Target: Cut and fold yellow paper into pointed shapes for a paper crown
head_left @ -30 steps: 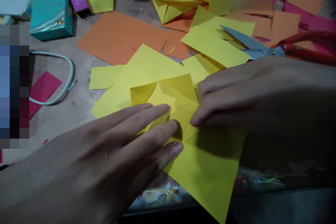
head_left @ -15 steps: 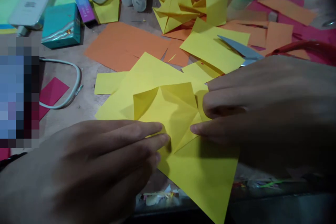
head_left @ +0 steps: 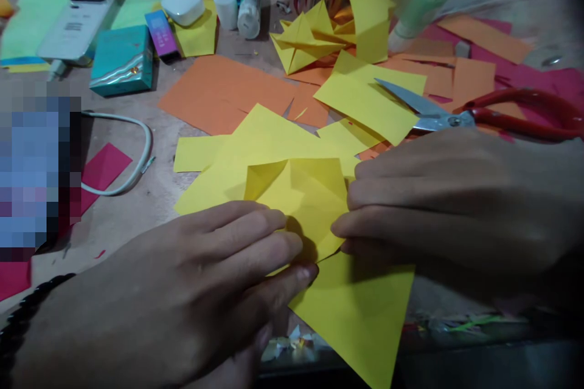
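A partly folded sheet of yellow paper (head_left: 298, 185) lies in the middle, its two upper corners raised as creased flaps. My left hand (head_left: 219, 267) has its fingers close together over the lower left edge of this paper, with the thumb low and mostly hidden. On the opposite edge, my right hand (head_left: 424, 200) pinches the paper, fingers curled and fingertips touching its right corner. Beneath the folded piece are larger flat yellow sheets (head_left: 365, 310), one reaching past the table's front edge. A black beaded bracelet (head_left: 34, 310) circles my left wrist.
Red-handled scissors (head_left: 456, 118) lie beyond my right hand on paper scraps. Folded yellow paper shapes (head_left: 310, 36), an orange sheet (head_left: 223, 91) and a glue stick (head_left: 250, 3) are farther back. At left are a teal box (head_left: 123, 61), a white cable (head_left: 148, 140) and a blurred-out screen (head_left: 31, 176).
My left hand has shifted right and its fingers have closed in on the paper's lower edge. My right fingers now grip the right corner. The view has tilted slightly, showing the scissors whole.
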Demonstrator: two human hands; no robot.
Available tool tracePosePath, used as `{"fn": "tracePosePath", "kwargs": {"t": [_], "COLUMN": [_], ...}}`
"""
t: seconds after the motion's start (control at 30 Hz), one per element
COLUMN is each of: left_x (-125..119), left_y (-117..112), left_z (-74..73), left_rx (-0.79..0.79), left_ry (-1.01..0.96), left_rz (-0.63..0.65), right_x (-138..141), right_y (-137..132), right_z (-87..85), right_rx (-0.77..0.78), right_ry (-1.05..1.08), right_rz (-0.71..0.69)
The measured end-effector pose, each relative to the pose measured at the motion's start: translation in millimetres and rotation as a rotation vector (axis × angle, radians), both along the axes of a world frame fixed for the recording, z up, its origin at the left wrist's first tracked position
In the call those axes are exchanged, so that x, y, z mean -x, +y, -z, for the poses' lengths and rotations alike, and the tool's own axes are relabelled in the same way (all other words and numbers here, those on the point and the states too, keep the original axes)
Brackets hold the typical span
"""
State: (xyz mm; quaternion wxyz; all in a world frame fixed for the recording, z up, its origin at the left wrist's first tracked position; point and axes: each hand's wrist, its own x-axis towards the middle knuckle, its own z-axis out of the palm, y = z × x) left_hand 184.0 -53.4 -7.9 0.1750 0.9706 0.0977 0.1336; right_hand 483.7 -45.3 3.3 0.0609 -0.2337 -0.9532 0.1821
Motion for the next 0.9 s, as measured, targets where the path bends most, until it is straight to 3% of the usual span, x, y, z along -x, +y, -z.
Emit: {"fn": "tracePosePath", "kwargs": {"t": [0.17, 0.37, 0.6, 0.73, 0.9], "left_x": [4, -2, 4, 4, 2], "left_y": [4, 10, 7, 7, 5], "left_z": [-2.0, -3.2, 1.0, 1.3, 1.7], "left_rx": [0.034, -0.044, -0.065, -0.054, -0.002], "left_ry": [-0.035, -0.017, 0.014, 0.04, 0.056], "left_rz": [0.044, 0.06, 0.11, 0.084, 0.025], "right_x": [5, 14, 6, 4, 6], "right_y": [0, -2, 0, 0, 2], "right_z": [6.1, 11.3, 17.7, 17.7, 19.7], "right_rx": [0.075, 0.158, 0.167, 0.177, 0.076], "right_ry": [0.074, 0.099, 0.262, 0.214, 0.159], "right_rz": [0.124, 0.254, 0.21, 0.177, 0.135]}}
